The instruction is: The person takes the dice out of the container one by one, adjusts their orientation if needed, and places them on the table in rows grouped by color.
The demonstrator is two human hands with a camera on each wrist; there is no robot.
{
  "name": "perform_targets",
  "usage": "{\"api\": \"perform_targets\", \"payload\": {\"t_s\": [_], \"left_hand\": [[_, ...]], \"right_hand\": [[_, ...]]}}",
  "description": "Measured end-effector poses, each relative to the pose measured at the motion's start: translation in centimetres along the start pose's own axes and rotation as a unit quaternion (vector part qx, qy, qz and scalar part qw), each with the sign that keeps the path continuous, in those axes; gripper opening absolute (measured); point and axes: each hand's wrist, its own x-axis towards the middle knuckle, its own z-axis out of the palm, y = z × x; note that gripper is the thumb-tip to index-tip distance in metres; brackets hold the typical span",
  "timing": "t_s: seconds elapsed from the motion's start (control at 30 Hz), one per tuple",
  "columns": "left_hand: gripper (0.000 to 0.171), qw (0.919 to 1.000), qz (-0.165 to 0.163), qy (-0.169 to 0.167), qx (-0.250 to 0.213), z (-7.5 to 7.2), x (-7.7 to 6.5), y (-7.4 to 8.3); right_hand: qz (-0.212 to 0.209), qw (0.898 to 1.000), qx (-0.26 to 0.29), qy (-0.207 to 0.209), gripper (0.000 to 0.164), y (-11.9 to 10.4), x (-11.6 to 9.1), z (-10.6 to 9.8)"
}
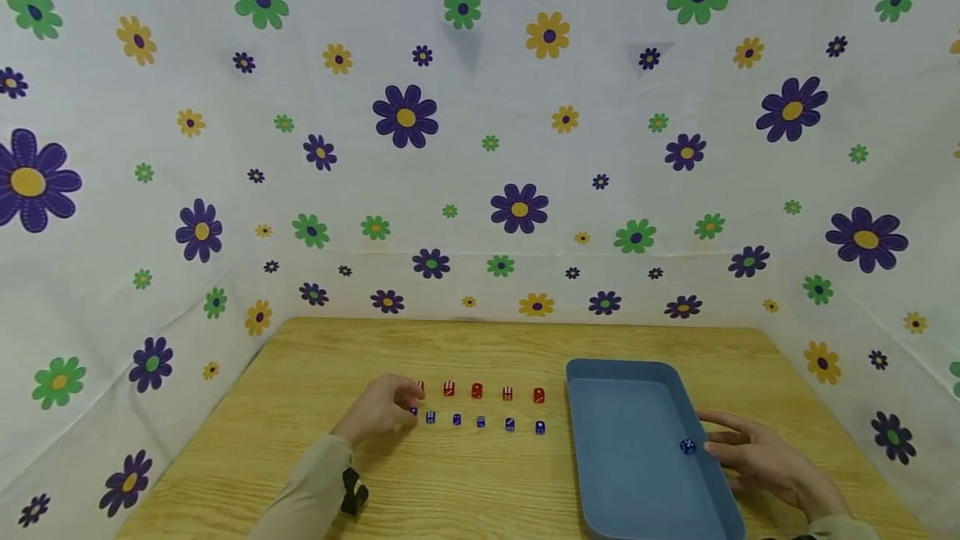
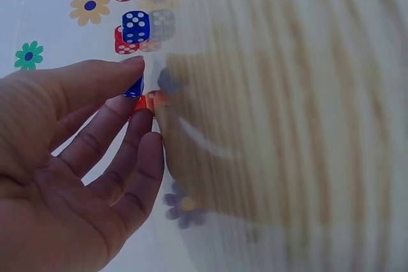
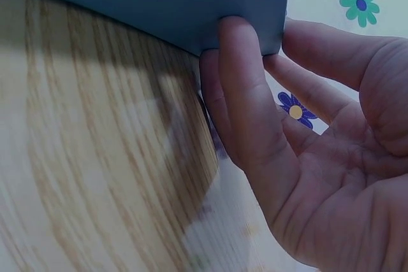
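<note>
At the left end of a row of blue dice [image 1: 481, 422], my left hand [image 1: 378, 408] pinches a blue die [image 2: 135, 87] between thumb and finger; the fingers cover much of it. Just behind runs a row of red dice [image 1: 477, 391], its leftmost red die [image 1: 420, 388] partly hidden by that hand. On the right, the fingers of my right hand [image 1: 765, 461] touch the outer side wall of a blue tray [image 3: 159, 4]. Inside the tray, near that wall, lies one blue die [image 1: 687, 446].
The wooden table [image 1: 450, 490] carries the dice rows left of the tray. A white flower-printed sheet [image 1: 465, 157] encloses the table at the back and both sides. A dark band [image 1: 354, 492] is on the left wrist.
</note>
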Motion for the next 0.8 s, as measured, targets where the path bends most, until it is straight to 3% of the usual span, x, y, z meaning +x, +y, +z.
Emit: {"api": "perform_targets", "payload": {"t_s": [0.27,0.8], "left_hand": [[0.030,0.9996,-0.012,0.011,0.023,0.00,0.06,-0.58],[0.032,0.9998,0.004,0.008,0.019,-0.21,0.07,-0.63]], "right_hand": [[-0.003,1.000,0.009,-0.011,0.081,0.08,0.05,-0.02],[-0.008,1.000,0.010,-0.016,0.080,0.10,-0.08,-0.12]]}}
